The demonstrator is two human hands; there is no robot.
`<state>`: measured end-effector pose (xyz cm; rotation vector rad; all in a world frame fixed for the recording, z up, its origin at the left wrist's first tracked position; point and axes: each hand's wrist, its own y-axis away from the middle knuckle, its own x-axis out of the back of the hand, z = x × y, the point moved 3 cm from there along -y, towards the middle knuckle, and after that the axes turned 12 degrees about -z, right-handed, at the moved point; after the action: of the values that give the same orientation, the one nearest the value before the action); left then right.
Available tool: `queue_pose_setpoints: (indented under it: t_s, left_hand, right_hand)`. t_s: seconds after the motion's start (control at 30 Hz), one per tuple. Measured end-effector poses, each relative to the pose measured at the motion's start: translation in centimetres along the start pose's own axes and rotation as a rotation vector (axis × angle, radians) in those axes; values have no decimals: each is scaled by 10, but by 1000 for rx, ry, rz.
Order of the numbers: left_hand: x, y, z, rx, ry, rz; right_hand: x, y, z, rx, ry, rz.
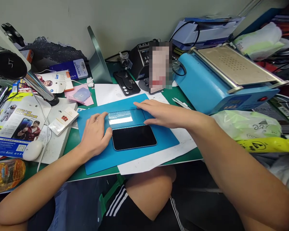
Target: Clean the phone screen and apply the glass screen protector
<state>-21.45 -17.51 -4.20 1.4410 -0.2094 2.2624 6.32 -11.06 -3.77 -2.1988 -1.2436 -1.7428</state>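
Observation:
A clear glass screen protector (137,118) with a thin dark border lies lengthwise between my hands, over the blue mat (103,163). White light reflects off its left part. Just on my side of it, a smartphone (135,138) lies face up on the mat, its screen black. My left hand (95,134) grips the left end of the protector with thumb and fingers, the thumb close to the phone's upper left corner. Around the right end is my right hand (156,112), fingers at the far edge and thumb at the near corner. Whether the glass touches the mat, I cannot tell.
A blue machine (197,83) with a metal plate stands at right, bags beside it. Behind the mat are a black phone case (126,82) and a propped phone (159,67) with a blurred screen. At left stand a metal post (39,85) and packaging (26,118).

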Motion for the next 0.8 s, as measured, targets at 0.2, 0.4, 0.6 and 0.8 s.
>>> queue_pose_setpoints:
  t_s: [0.2, 0.4, 0.6, 0.8]
  left_hand:
    - [-2, 0, 0, -28, 24, -1]
    - [-1, 4, 2, -171, 79, 41]
    - [0, 8, 3, -301, 85, 141]
    - [1, 10, 2, -318, 136, 132]
  right_hand:
    - [-2, -1, 0, 9, 52, 44]
    - [-2, 15, -9, 59, -35, 234]
    - [5, 31, -26, 147, -89, 465]
    - [-6, 50, -49, 174, 80, 641]
